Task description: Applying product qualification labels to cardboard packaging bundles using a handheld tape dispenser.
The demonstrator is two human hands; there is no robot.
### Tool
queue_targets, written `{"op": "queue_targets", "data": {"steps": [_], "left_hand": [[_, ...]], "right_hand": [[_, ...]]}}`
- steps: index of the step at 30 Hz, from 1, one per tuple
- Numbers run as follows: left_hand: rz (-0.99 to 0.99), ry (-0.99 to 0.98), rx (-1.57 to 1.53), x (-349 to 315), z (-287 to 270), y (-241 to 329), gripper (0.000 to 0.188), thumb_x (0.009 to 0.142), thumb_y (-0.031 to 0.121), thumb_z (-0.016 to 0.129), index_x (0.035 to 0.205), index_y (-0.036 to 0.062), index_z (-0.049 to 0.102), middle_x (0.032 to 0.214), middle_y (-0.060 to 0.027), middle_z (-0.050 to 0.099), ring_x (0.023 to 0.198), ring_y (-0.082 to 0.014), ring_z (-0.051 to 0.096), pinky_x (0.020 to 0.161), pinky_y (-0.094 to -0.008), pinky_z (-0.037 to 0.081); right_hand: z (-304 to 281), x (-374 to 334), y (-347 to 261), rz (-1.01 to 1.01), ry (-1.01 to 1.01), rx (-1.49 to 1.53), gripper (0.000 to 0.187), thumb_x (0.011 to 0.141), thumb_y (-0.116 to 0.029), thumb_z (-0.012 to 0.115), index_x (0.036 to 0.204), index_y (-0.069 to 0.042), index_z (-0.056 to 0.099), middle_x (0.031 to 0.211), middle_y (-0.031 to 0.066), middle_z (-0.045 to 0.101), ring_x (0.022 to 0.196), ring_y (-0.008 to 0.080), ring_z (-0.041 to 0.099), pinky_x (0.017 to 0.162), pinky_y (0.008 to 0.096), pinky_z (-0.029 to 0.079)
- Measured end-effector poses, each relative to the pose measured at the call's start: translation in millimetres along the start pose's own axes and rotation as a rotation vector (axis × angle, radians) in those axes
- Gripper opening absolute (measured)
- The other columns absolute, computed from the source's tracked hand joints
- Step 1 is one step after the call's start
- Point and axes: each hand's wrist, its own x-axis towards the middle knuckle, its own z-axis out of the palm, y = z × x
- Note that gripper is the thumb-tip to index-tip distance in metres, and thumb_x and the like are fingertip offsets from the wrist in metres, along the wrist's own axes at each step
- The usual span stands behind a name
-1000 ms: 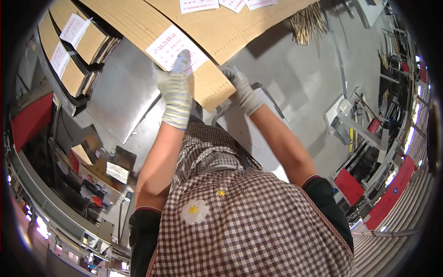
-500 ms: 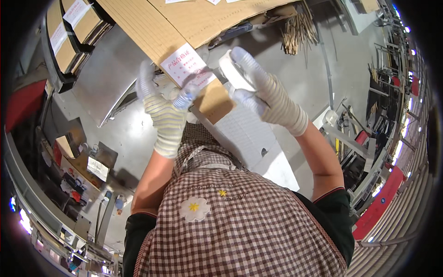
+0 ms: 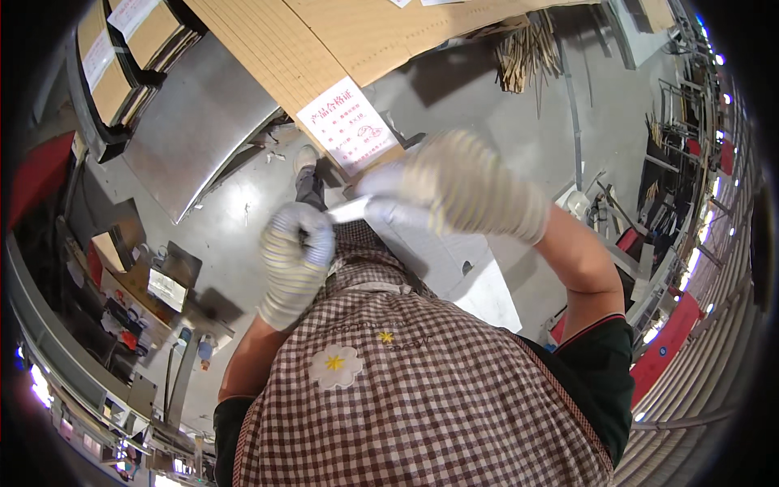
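Both my hands wear striped, pale knit gloves with bluish fingertips. My left hand [image 3: 296, 256] is closed, thumb and forefinger pinching the end of a short white tape strip [image 3: 349, 211]. The strip runs across to my right hand [image 3: 479, 187], whose fingers are curled and smeared by motion. The tape roll seen there earlier is hidden in the right hand's grip. Just beyond the hands, a white label with red print [image 3: 347, 126] lies on the near corner of a brown cardboard sheet [image 3: 341, 40].
Stacked cardboard with labels [image 3: 104, 73] stands at the far left, beside a metal plate [image 3: 191, 122]. A white board [image 3: 442, 252] is low in front of me, right of my apron. A bundle of thin strips [image 3: 526, 53] rests at the far right.
My left hand has come down and closed from spread fingers to a pinch. My right hand has turned over and moved nearer to it; a white strip now spans the hands.
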Motion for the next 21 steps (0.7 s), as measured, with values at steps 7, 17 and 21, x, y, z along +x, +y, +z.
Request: {"op": "queue_targets", "data": {"steps": [7,17,21], "left_hand": [[-0.375,0.188,-0.338,15,32,-124,0.008,0.086,-0.001,0.062,0.085,0.0059,0.060,0.077,0.0006,0.059,0.067,-0.0066,0.051,0.057,-0.0219,0.045],[-0.375,-0.086,-0.877,17,-7,-200,0.045,0.101,0.030,0.045,0.138,0.0066,0.039,0.131,-0.0131,0.050,0.119,-0.0227,0.052,0.096,-0.0365,0.047],[-0.347,-0.151,-1.113,36,10,-121,0.051,0.101,0.030,0.043,0.142,0.0039,0.031,0.138,-0.0174,0.043,0.125,-0.0253,0.046,0.101,-0.0395,0.044]], "right_hand": [[69,10,94,0.312,0.483,0.141,0.018,0.084,-0.025,0.069,0.085,-0.007,0.066,0.087,0.0082,0.066,0.077,0.0271,0.063,0.069,0.0399,0.049],[149,55,-91,0.207,1.051,-0.011,0.049,0.058,-0.014,0.083,0.100,-0.010,0.057,0.101,0.0150,0.052,0.088,0.0365,0.056,0.075,0.0460,0.047],[151,59,-116,0.186,1.094,-0.008,0.046,0.059,-0.011,0.080,0.099,-0.009,0.057,0.097,0.0159,0.053,0.085,0.0359,0.056,0.068,0.0442,0.047]]}}
